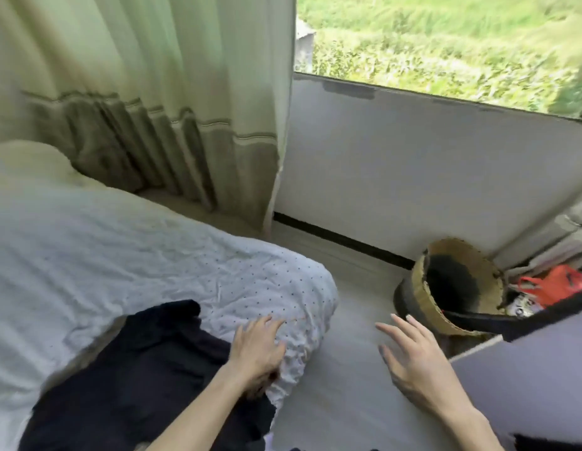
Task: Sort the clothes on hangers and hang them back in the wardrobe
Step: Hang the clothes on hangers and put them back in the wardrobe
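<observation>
- Navy garment (146, 369) lies crumpled on the white dotted bedding (152, 255), at 7 o'clock.
- Left hand (257, 349), at 6 o'clock, rests with fingers spread on the bedding at the garment's right edge, gripping nothing.
- Right hand (410, 356), at 5 o'clock, is spread wide above the floor (332, 385), empty.
- Woven basket (423, 304) stands at 4 o'clock.

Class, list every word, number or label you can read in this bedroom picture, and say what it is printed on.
No text can be read.
The red bag beside the basket bears a dark mark, too blurred to read.
The bed sheet shows only dots, no writing.
</observation>
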Demonstrator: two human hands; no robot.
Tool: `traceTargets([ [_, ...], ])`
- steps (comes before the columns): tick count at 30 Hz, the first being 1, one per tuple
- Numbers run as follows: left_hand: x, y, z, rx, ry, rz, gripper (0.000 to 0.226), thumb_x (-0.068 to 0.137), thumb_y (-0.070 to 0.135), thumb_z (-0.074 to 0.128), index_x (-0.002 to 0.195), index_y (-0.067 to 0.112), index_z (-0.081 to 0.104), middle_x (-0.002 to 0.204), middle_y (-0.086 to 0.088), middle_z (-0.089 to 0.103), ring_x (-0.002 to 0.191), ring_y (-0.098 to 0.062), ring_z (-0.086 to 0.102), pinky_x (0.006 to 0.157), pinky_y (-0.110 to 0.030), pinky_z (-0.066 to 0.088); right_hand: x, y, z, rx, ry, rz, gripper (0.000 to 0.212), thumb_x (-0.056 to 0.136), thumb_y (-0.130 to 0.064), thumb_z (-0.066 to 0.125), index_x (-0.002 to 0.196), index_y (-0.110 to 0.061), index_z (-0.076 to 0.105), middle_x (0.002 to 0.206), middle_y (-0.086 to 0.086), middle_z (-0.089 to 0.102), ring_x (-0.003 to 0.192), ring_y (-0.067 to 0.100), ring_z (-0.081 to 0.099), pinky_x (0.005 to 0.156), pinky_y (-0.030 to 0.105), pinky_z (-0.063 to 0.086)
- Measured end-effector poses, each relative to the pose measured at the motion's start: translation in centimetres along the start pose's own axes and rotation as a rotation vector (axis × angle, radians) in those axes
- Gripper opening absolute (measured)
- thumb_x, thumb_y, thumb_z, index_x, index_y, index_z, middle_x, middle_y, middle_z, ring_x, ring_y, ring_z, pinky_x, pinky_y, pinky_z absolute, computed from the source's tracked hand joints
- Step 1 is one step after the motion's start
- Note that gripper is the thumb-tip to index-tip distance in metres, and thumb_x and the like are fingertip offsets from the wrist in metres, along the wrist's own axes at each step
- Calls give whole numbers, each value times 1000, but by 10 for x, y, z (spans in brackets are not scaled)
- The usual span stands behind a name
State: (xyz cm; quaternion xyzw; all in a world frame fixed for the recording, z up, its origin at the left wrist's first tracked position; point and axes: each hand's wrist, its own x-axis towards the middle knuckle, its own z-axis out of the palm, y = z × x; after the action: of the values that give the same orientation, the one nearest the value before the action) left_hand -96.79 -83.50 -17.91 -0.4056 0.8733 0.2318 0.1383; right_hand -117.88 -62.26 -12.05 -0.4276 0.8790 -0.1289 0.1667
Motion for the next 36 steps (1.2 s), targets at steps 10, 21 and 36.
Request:
traceTargets([
  [10, -93, -88, 23, -202, 114, -458, 54, 100, 44, 40, 153, 38, 29, 161, 7, 26, 148, -16, 23, 122, -44, 13, 59, -104, 41, -157, -286, -515, 47, 102, -53, 35, 147, -43, 38, 161, -11, 26, 152, 17, 11, 122, 32, 13],
  [21, -160, -93, 70, -278, 165, -805, 54, 97, 47, 44, 150, 37, 36, 154, 10, 38, 142, -16, 36, 115, -41, 30, 79, -146, 82, -277, -505, -861, 46, 104, -46, 34, 149, -39, 35, 160, -9, 27, 152, 20, 10, 122, 36, 19],
  [36, -178, -190, 113, -526, 52, -1021, 49, 97, 39, 43, 146, 35, 41, 148, 10, 43, 137, -17, 42, 109, -38, 34, 103, -270, 196, -447, -769, -968, 48, 104, -42, 33, 151, -36, 32, 163, -6, 23, 153, 20, 9, 123, 37, 16],
])
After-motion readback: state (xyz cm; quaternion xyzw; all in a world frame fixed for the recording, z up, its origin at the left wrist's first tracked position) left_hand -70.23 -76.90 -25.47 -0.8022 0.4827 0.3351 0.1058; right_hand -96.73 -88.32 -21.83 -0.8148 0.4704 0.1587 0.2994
